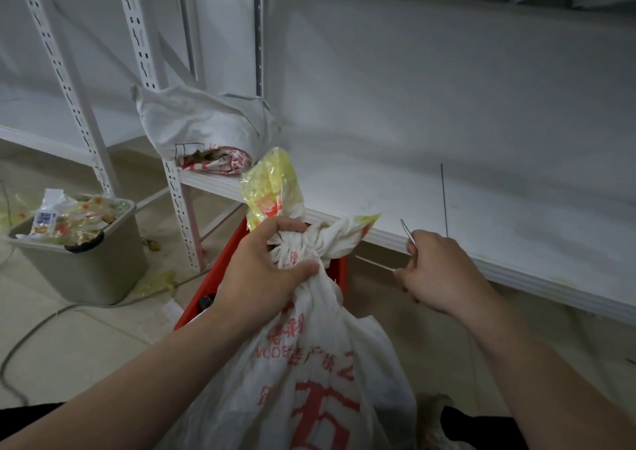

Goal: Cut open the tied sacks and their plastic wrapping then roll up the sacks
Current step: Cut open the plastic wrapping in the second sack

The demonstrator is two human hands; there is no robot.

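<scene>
A white woven sack (309, 363) with red print stands in front of me, its neck tied in a knot (309, 239). Yellow plastic wrapping (272, 188) sticks up out of the knot. My left hand (265, 270) grips the sack's neck just below the knot. My right hand (437, 274) is to the right of the knot, apart from it, and holds small metal scissors (407, 234) whose tips point up. A rolled-up white sack (203, 129) lies on the shelf (447, 191) behind.
A red crate (220, 277) stands behind the sack. A grey bin (86, 263) full of plastic wrappers is on the floor at left, with a cable (41, 325) running past it. White slotted shelf posts (179, 191) rise at left and centre.
</scene>
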